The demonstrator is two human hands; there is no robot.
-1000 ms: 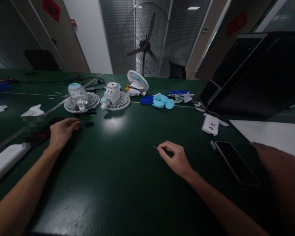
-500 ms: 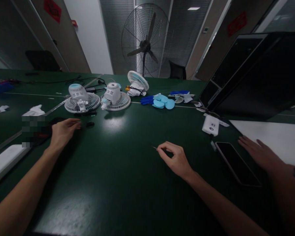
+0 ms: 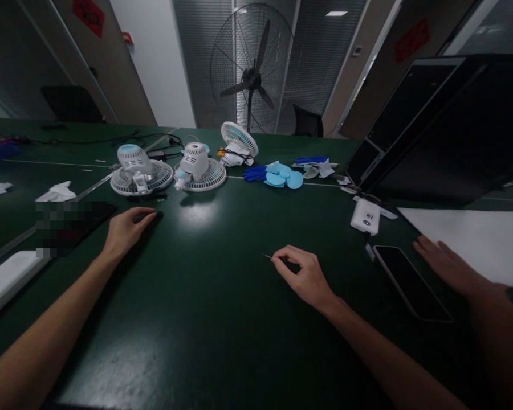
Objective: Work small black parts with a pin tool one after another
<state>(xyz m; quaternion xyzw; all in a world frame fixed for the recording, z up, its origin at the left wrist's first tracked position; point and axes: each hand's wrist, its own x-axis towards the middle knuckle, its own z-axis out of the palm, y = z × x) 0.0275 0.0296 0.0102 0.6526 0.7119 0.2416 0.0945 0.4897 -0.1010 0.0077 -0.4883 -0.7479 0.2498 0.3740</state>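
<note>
My left hand (image 3: 127,229) reaches over the left part of the dark green table. Its thumb and fingertips close around a small black object (image 3: 159,214), mostly hidden by the fingers; its kind cannot be made out. In my right hand (image 3: 301,273), near the middle of the table, thumb and forefinger pinch a thin, needle-like piece (image 3: 265,255) that points to the left. Beyond my left hand, two white desk fans (image 3: 133,162) (image 3: 195,165) lie face down. Pale blue fan blades (image 3: 283,176) rest further right.
Another person's hand (image 3: 451,265) lies at the right, between a phone (image 3: 412,283) and a white sheet (image 3: 474,239). A white power bank (image 3: 365,216) sits near the black monitor (image 3: 436,131). Blue gloves (image 3: 255,173) and a third fan (image 3: 239,143) are further back.
My left hand has moved to the right and its fingertips now hold the small black object that lay apart from it. My right hand stays in place with the thin piece.
</note>
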